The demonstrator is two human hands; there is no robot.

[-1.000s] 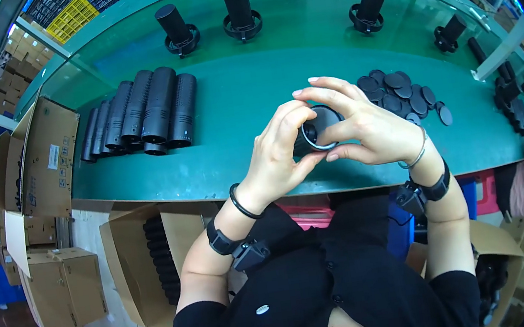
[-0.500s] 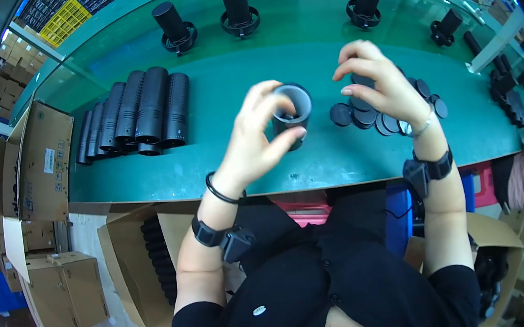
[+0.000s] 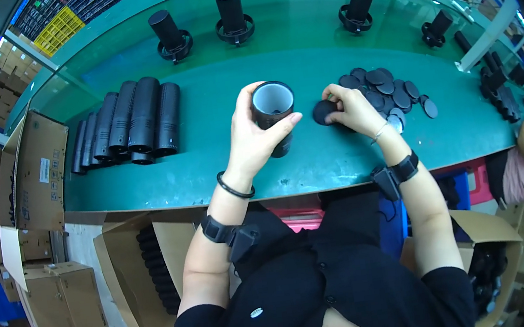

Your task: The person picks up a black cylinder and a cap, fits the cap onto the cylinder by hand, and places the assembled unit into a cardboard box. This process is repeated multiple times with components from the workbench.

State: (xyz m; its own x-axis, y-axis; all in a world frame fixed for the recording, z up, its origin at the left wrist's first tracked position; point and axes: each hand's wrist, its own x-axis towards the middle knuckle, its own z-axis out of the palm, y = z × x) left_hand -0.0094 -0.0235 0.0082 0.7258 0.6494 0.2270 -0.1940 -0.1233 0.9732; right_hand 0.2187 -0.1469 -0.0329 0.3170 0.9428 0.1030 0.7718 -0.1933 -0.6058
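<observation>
1 black, pale-lined hollow cylinder (image 3: 272,100) mouth-up | left hand (image 3: 248,136) fingers curled round it, likely for steadiness | right hand (image 3: 354,111) pinching round black disc (image 3: 322,113) | loose black discs (image 3: 386,88) beside, presumably for reach

The discs (image 3: 401,98) look matt, the tabletop (image 3: 139,187) glossy.

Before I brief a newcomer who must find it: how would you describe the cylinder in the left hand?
On the green bench, look between the heap of black cylinders at left and the pile of black discs at right. The left hand holds the black cylinder. Unlike the heaped ones, its open mouth, pale inside, faces up.
</observation>
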